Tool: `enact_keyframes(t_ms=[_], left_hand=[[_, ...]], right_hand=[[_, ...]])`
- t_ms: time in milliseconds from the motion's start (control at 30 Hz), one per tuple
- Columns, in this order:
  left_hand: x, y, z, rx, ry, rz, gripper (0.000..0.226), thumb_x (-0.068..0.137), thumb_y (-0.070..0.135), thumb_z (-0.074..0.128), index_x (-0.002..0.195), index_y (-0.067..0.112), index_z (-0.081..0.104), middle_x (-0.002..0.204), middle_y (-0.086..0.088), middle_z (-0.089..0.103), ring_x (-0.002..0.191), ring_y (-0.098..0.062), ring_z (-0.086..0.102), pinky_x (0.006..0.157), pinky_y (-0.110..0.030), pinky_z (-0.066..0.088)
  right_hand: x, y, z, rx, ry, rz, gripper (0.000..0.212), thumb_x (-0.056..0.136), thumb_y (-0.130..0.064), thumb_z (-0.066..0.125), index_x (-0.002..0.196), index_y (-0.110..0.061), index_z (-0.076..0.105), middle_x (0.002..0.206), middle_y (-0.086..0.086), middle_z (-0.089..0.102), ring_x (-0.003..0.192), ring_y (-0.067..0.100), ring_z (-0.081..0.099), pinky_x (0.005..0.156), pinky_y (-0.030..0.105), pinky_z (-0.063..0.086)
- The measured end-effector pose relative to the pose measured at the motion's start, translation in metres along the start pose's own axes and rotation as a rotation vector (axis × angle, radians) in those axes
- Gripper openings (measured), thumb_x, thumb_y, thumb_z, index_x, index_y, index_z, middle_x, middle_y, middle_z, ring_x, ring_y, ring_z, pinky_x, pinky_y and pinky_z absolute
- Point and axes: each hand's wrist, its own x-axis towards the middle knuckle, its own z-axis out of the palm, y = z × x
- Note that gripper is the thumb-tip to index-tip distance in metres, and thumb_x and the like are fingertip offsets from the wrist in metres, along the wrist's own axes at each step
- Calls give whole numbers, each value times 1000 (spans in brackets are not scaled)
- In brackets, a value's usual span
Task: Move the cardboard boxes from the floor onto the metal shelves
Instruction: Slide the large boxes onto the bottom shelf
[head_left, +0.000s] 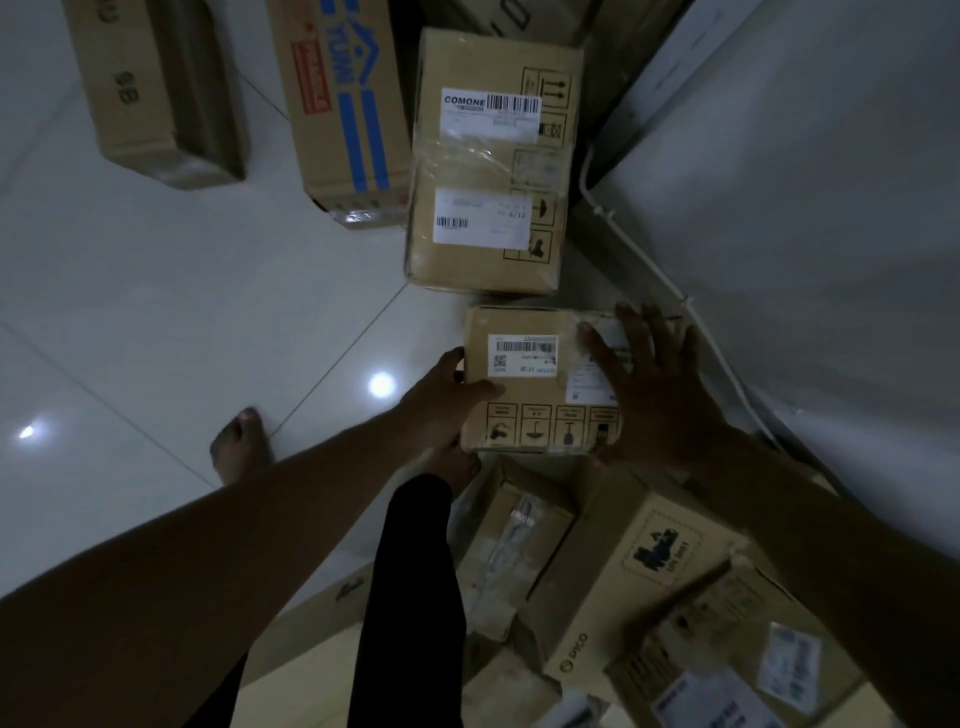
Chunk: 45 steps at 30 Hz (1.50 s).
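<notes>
The left hand (441, 405) and right hand (654, 400) are bare, forearms (234, 535) too. A black trouser leg (415, 571) shows, a bare foot (241, 447) left of it.

1. Cardboard boxes, eight clear ones: plain box (150, 104), blue-striped box (343, 104), tall box (493, 260), small box (535, 389), taped box (514, 540), printed box (623, 587), corner box (727, 670), flat box (311, 639). More are cut off at the edges.
2. Hands, two: left hand (441, 410), right hand (649, 400).
3. White labels (491, 111): two on the tall box, two on the small box.
4. Light glints (382, 385) on the floor (156, 312): two.
</notes>
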Motion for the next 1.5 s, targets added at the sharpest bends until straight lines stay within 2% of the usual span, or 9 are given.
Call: enact_keyframes(t_ms=[200,600,767,900,967,1033,1200,1333,1500], left_hand=[[-3,-5,6,-59,-14,31,67,91,24,69,147,36,34,126,2,63,93,-11,60,63,-32,49],[-41,-15,-34,-105,-23,88,45,93,24,67,131,38,49,102,16,65,75,6,62,44,-12,47],[-70,-44,-77,-146,153,178,34,87,24,72,115,38,60,108,9,69,90,-11,70,61,-21,55],[-107,-79,-115,-188,314,186,56,67,31,77,122,26,67,113,3,72,96,-21,72,79,-39,61],[-126,-91,-135,-246,414,188,46,71,29,77,116,25,70,105,3,73,88,-1,71,83,-16,55],[-145,-93,-162,-242,537,185,22,80,22,74,96,36,71,89,10,74,76,14,65,73,8,36],[-186,-90,-257,-356,697,175,42,70,41,61,110,39,71,100,12,74,100,-20,69,96,-45,52],[-209,-94,-348,-429,769,264,26,76,36,61,99,40,71,88,19,72,83,-2,69,61,-16,52],[-239,-94,-478,-420,844,352,12,79,41,74,90,44,70,89,18,73,80,1,68,70,-24,55]], right_hand=[[4,-6,5,-65,-30,1,157,48,-79,80,155,-33,-24,158,12,-41,145,48,-30,109,82,9],[-10,-57,7,76,0,60,147,52,-88,68,154,-38,-25,165,11,-23,149,50,-11,108,77,22],[-21,-116,-13,263,27,97,145,49,-90,66,155,-38,-17,165,10,7,146,46,13,103,72,37],[-17,-169,-48,305,51,148,140,56,-81,76,158,-33,-6,162,9,22,145,39,15,103,67,38],[-6,-197,-75,355,46,203,131,59,-79,76,160,-30,7,155,10,34,142,37,18,102,63,40],[7,-229,-103,331,55,226,119,63,-78,75,157,-29,20,148,10,42,138,38,24,99,58,41],[42,-321,-172,273,137,170,92,65,-74,76,140,-30,47,129,7,52,124,36,38,90,51,49],[74,-398,-224,342,173,69,83,67,-66,81,136,-30,52,128,4,55,121,30,50,92,48,52],[113,-500,-287,351,199,-33,75,68,-61,82,131,-30,55,118,6,57,115,33,49,84,45,54]])
